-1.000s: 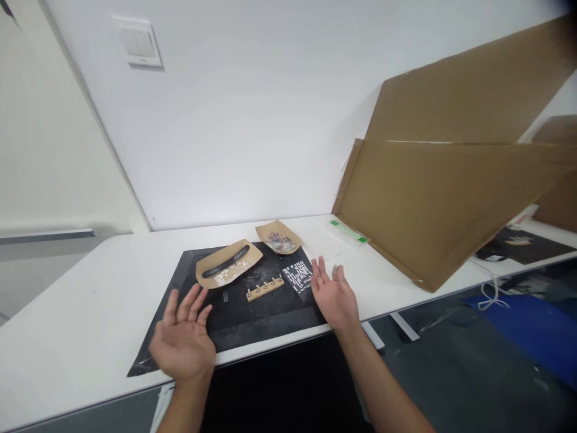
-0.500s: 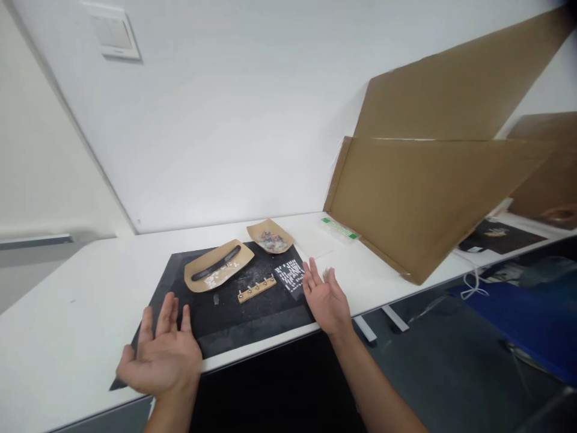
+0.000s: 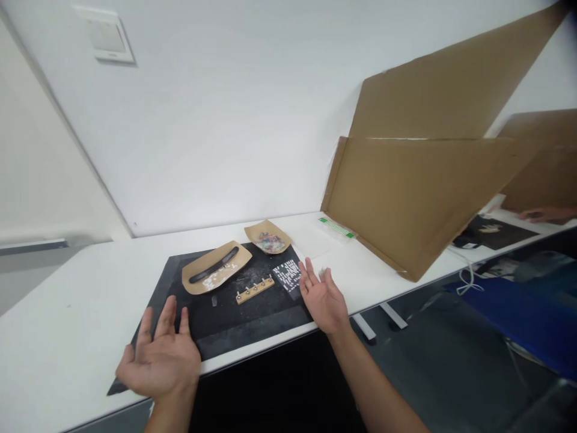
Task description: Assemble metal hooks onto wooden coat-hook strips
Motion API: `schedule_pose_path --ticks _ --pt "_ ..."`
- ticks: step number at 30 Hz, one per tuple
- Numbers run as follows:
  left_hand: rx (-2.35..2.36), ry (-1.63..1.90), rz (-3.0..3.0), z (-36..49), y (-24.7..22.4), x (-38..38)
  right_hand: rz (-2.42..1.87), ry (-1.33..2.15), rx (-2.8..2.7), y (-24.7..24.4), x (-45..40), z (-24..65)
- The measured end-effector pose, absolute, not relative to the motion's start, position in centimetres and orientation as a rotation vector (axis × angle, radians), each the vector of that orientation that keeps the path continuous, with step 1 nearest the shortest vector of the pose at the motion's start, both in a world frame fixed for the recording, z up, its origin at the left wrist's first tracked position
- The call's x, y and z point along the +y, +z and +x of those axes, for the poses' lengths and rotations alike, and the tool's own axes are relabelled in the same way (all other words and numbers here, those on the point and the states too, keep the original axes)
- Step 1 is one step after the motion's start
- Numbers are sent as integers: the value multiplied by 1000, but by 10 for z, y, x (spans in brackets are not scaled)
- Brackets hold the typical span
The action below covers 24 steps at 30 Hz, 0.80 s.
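Note:
My left hand is open, palm up, over the front left of a black mat. My right hand is open too, palm up, beside the mat's right edge, near a dark card with white pieces. Neither hand holds anything. Between them lies a wooden strip with several metal pegs. Behind it, a cardboard tray holds a dark curved bar and small white pieces. A second cardboard tray at the back contains a small multicoloured heap. A small translucent piece lies on the mat.
A large folded cardboard sheet stands at the right of the white table. A green-and-white packet lies before it. Farther right are another black mat, a white cable and part of another person's hand.
The view has shifted slightly. Both my hands stay open in nearly the same pose. More of the other person's hand shows at the far right.

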<state>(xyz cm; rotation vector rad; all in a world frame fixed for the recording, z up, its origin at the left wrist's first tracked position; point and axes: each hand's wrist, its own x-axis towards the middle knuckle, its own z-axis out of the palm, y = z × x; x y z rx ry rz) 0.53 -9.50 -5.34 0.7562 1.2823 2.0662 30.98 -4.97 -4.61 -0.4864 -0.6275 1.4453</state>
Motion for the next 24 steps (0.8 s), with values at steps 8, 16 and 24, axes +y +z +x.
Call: schedule_pose_path --ticks 8,16,24 --pt "1281 2073 755 5 -54 -94 -537 1425 -632 -46 -49 307" --pt "1509 2048 965 22 -51 -93 -948 1140 -1077 -34 -76 294" --pt "1896 1413 2040 42 -58 -92 -1142 684 -1980 -21 -101 258"
